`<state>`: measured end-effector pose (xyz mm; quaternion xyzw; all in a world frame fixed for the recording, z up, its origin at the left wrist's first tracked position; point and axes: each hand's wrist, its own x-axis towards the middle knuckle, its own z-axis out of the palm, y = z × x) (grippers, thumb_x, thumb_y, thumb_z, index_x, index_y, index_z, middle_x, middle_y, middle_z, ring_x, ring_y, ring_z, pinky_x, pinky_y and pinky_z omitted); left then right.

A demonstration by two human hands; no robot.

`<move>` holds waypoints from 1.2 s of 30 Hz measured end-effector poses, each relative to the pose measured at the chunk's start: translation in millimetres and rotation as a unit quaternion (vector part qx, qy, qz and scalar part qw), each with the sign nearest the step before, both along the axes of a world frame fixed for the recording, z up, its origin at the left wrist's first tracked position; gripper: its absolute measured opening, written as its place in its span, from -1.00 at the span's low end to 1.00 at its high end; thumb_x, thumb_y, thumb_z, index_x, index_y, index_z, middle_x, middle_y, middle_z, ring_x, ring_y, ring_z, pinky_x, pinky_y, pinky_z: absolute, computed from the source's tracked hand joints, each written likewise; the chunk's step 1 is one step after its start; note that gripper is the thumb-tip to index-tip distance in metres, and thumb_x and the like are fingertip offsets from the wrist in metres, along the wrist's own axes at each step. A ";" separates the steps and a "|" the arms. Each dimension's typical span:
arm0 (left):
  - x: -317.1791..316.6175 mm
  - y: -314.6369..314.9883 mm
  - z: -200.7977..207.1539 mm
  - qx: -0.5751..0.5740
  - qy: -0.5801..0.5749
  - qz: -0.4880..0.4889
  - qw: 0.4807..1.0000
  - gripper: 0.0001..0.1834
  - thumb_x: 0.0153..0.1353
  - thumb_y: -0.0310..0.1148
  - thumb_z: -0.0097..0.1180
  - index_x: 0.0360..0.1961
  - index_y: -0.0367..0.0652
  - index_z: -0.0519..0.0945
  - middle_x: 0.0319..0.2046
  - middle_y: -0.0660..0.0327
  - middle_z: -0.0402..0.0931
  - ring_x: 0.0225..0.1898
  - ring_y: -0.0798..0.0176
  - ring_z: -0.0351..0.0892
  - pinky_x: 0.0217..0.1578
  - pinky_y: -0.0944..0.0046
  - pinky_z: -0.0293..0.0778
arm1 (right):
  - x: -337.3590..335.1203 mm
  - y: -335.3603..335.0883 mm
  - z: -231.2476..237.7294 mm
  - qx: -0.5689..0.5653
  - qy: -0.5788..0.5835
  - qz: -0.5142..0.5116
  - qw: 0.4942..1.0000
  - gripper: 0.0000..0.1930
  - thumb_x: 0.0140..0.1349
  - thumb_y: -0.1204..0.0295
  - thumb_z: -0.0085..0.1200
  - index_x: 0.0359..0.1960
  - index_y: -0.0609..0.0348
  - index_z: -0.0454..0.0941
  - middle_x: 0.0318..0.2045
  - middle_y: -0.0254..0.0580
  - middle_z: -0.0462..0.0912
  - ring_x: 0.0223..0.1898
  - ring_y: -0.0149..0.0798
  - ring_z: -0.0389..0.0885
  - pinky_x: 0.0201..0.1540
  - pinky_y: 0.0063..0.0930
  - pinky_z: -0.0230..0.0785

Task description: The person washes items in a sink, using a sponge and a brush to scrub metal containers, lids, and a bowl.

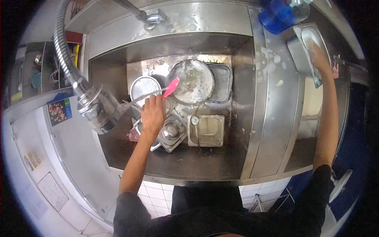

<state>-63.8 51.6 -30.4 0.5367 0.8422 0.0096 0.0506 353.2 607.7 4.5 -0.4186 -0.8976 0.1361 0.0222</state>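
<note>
My left hand is over the sink, fingers closed round a spatula with a pink blade and a pale handle pointing left. Below it are a round metal vessel and a small metal pan with a domed piece. My right hand reaches into a rectangular metal container at the upper right, which holds whitish suds; its fingertips are blurred and partly hidden there.
A large round metal pan overlaps a rectangular tray in the sink. Nearer lies a rectangular pan with a dial thermometer on it. A spray tap hangs at left; a bottle of blue liquid stands at back right.
</note>
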 end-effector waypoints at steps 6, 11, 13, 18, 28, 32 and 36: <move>6.0 2.6 7.6 0.053 -0.018 0.037 0.998 -0.85 0.30 -0.35 -0.01 -0.21 -0.20 0.42 -0.38 0.04 0.39 -0.29 -0.09 0.50 -0.37 -0.06 0.51 | -1.3 -9.4 14.2 0.033 0.025 -0.017 0.999 -0.47 0.28 0.33 -0.12 0.28 0.28 0.28 0.25 0.19 0.36 0.30 0.07 0.29 0.33 -0.28 0.08; 7.1 0.9 12.9 0.103 -0.066 0.092 0.988 -0.82 0.35 -0.30 -0.02 -0.22 -0.22 0.39 -0.36 -0.04 0.45 -0.37 -0.17 0.55 -0.41 -0.10 0.51 | -15.0 -19.2 12.4 0.078 0.052 0.007 0.996 -0.53 0.32 0.30 -0.18 0.21 0.29 0.33 0.14 0.21 0.45 0.21 0.09 0.38 0.27 -0.22 0.15; 8.0 -0.6 19.4 0.107 -0.107 0.142 0.978 -0.77 0.36 -0.28 -0.03 -0.20 -0.27 0.39 -0.37 -0.12 0.49 -0.43 -0.25 0.55 -0.41 -0.12 0.47 | -8.4 -7.0 1.6 0.045 0.050 -0.029 0.997 -0.52 0.34 0.28 -0.18 0.21 0.31 0.32 0.16 0.20 0.44 0.22 0.08 0.38 0.28 -0.22 0.13; 10.6 -8.8 22.7 0.135 -0.219 0.168 0.951 -0.72 0.37 -0.27 -0.02 -0.17 -0.33 0.38 -0.49 -0.14 0.51 -0.48 -0.25 0.53 -0.46 -0.10 0.40 | 45.0 38.7 -31.5 0.056 0.125 -0.051 0.989 -0.44 0.43 0.08 -0.24 0.26 0.26 0.34 0.21 -0.03 0.44 0.26 -0.13 0.34 0.32 -0.38 0.05; 18.1 -19.9 48.9 0.139 -0.302 0.252 0.909 -0.70 0.38 -0.24 -0.02 -0.22 -0.34 0.40 -0.59 -0.05 0.48 -0.56 -0.08 0.52 -0.51 -0.01 0.36 | -52.5 -66.5 36.7 -0.165 0.194 -0.239 0.937 -0.37 0.44 0.01 -0.26 0.29 0.31 0.28 0.25 -0.18 0.37 0.28 -0.29 0.24 0.36 -0.47 -0.06; 19.1 -15.9 55.3 0.137 -0.309 0.256 0.905 -0.69 0.38 -0.22 -0.01 -0.22 -0.34 0.41 -0.57 -0.05 0.50 -0.56 -0.04 0.52 -0.49 0.02 0.37 | -51.6 -67.4 39.2 -0.164 0.200 -0.243 0.935 -0.37 0.44 0.00 -0.26 0.29 0.31 0.29 0.24 -0.17 0.37 0.27 -0.29 0.25 0.35 -0.47 -0.04; 18.1 -16.4 60.9 0.152 -0.307 0.248 0.906 -0.69 0.37 -0.23 -0.01 -0.24 -0.35 0.42 -0.56 -0.05 0.51 -0.54 -0.04 0.54 -0.47 0.04 0.38 | -54.4 -67.5 39.1 -0.165 0.204 -0.240 0.935 -0.37 0.43 0.00 -0.26 0.28 0.32 0.29 0.23 -0.16 0.38 0.26 -0.28 0.26 0.34 -0.47 -0.03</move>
